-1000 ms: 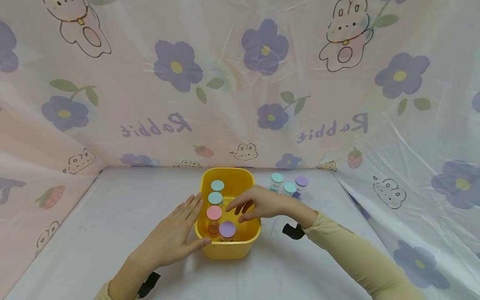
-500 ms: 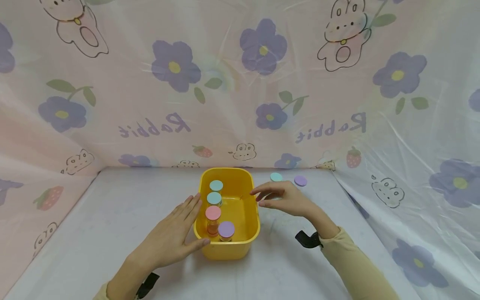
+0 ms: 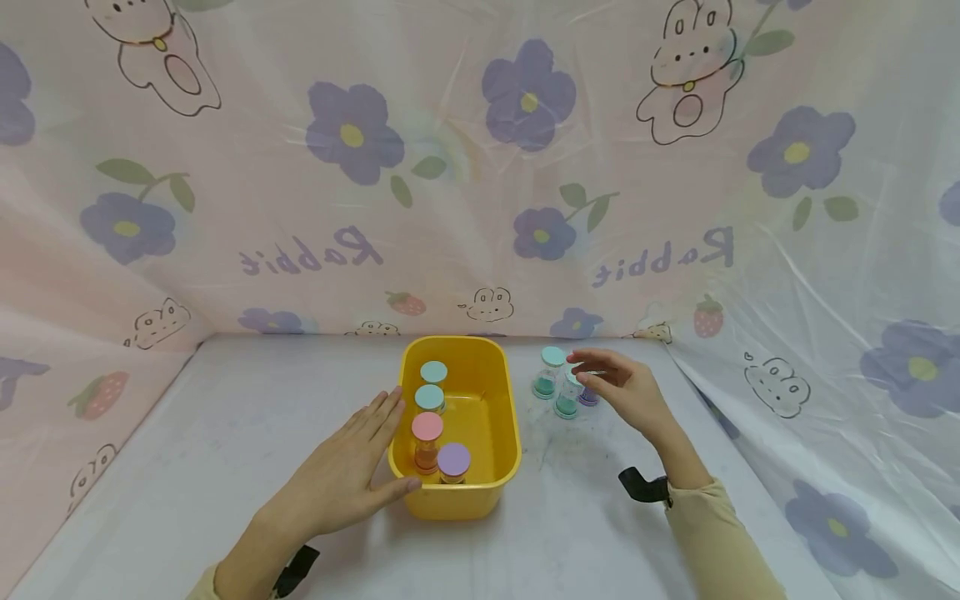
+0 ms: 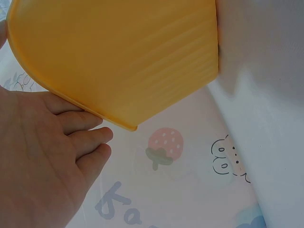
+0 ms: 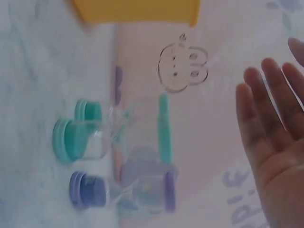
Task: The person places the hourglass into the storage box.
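Note:
A yellow plastic bin [image 3: 454, 500] stands mid-table and holds several small sand timers: two teal-capped [image 3: 433, 372], one pink-capped [image 3: 427, 426], one purple-capped [image 3: 453, 459]. My left hand [image 3: 375, 454] lies flat against the bin's left wall [image 4: 118, 57], fingers [image 4: 90, 137] straight. To the right of the bin stand three more timers: two teal [image 3: 553, 357] [image 5: 78, 137] and one purple [image 3: 588, 398] [image 5: 90, 190]. My right hand [image 3: 600, 375] hovers just above them with relaxed fingers [image 5: 270, 95] and holds nothing.
A pale table top [image 3: 225, 433] is walled on three sides by a pink plastic sheet [image 3: 480, 167] printed with flowers and rabbits. The sheet slopes in close on the right [image 3: 787, 392], just beyond the loose timers.
My right hand has come out of the bin and moved right and back, to a spot over the three timers beside it. The left hand and the bin have stayed put.

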The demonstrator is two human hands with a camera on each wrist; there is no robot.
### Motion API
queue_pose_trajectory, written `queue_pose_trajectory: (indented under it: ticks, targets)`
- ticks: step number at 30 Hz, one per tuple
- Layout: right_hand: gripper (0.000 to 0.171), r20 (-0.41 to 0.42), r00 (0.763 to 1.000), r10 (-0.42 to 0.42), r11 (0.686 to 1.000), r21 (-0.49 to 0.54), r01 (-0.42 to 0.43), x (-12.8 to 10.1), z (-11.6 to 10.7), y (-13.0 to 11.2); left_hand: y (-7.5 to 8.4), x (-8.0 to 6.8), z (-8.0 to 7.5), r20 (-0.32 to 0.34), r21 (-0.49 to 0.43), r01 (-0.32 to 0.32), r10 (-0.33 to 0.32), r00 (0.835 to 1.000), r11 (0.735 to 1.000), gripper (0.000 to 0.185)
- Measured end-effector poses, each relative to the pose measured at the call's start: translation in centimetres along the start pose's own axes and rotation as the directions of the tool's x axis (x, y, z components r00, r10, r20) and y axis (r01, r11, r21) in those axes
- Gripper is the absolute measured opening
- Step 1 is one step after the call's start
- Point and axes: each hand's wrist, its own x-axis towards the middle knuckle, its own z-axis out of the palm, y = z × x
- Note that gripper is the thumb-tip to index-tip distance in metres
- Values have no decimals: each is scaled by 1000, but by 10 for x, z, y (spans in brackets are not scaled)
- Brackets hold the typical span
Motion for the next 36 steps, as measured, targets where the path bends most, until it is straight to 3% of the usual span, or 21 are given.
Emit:
queue_pose_trajectory:
  ticks: [7,12,15,22,28,32,36]
  targets:
    - [34,-189,981,-43,998,-44,35,-4,-10,28,-1,-1,1,1,0,3,-3,1000,1000,98]
    - [37,-246,966,-81,992,-117,54,-3,-15,44,-1,-1,1,0,-3,1,-1,1000,1000,98]
    - [39,-247,967,-67,986,-162,27,-3,-17,39,-1,0,1,-1,-1,-3,3,1000,1000,98]
    - [48,-204,979,-3,974,-224,-44,2,-27,74,-1,0,1,-2,3,-6,6,1000,1000,98]
    - [55,-149,986,74,968,-226,-107,6,-31,88,-1,0,0,-4,-4,-11,11,1000,1000,97]
    - [56,-118,984,135,958,-236,-160,9,-31,91,-1,-1,1,-3,-7,-12,12,1000,1000,96]
    - [56,-101,977,188,955,-212,-206,10,-27,78,-1,-1,1,-2,-12,-4,4,1000,1000,96]
